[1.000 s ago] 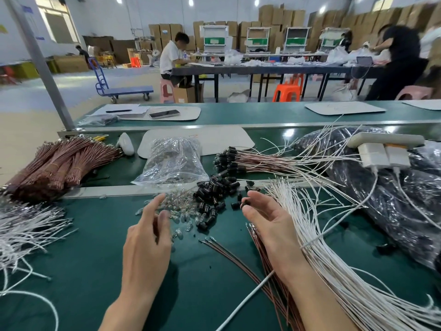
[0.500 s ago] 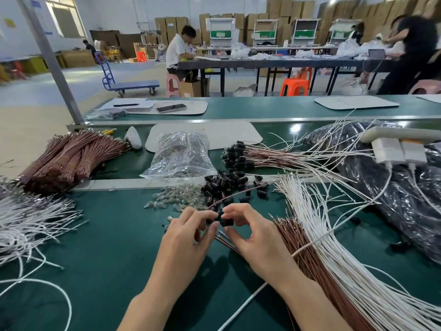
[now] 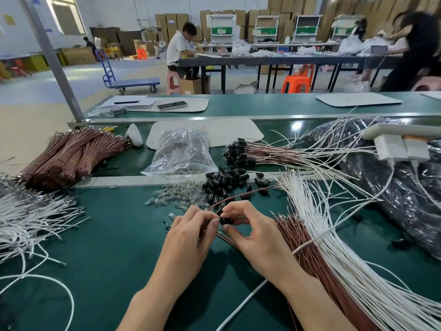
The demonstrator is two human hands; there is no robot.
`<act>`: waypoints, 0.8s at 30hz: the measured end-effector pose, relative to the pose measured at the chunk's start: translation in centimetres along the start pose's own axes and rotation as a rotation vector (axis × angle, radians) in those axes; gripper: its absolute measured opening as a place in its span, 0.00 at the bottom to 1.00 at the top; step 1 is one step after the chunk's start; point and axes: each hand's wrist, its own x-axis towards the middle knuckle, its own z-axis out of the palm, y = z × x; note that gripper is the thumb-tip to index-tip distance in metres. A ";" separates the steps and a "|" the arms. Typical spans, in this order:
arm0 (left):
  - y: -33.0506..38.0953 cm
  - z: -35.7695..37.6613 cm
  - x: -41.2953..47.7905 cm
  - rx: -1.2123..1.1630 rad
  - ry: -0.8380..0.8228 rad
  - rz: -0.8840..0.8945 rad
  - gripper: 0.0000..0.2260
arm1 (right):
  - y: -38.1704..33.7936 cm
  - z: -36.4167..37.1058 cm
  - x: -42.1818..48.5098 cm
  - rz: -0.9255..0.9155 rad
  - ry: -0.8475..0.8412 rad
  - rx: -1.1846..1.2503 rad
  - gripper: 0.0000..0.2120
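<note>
My left hand [image 3: 191, 237] and my right hand [image 3: 253, 232] meet over the green table [image 3: 107, 247] in the middle of the head view. My right hand pinches a small black cap [image 3: 226, 220] between thumb and fingers. My left hand pinches the end of a brown wire [image 3: 241, 195] that runs up and right from the cap. Just beyond my hands lie a pile of loose black caps [image 3: 224, 181] and a scatter of small clear bulbs [image 3: 176, 195].
Brown wires [image 3: 317, 261] and white wires [image 3: 338, 242] fan out at my right. Finished brown wires with black caps [image 3: 241, 154] lie behind. A clear bag of bulbs [image 3: 181, 151], bundled brown wires [image 3: 71, 156], white wires [image 3: 28, 218] at left, a black plastic bag [image 3: 391, 187] at right.
My hands came together from apart: the right one brought a black cap toward me, the left left the bulbs and took the brown wire's end. The camera moved closer.
</note>
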 end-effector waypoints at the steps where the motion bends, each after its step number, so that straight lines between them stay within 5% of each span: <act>1: 0.0 0.0 0.0 -0.012 0.000 -0.003 0.14 | -0.1 0.0 0.0 -0.002 0.001 0.002 0.17; 12: 0.8 0.3 0.0 -0.202 0.000 -0.153 0.05 | -0.7 0.0 -0.2 -0.063 0.032 -0.008 0.16; 24: 2.1 0.5 0.8 -0.564 0.092 -0.469 0.16 | -1.0 0.1 -0.1 -0.106 0.142 -0.034 0.15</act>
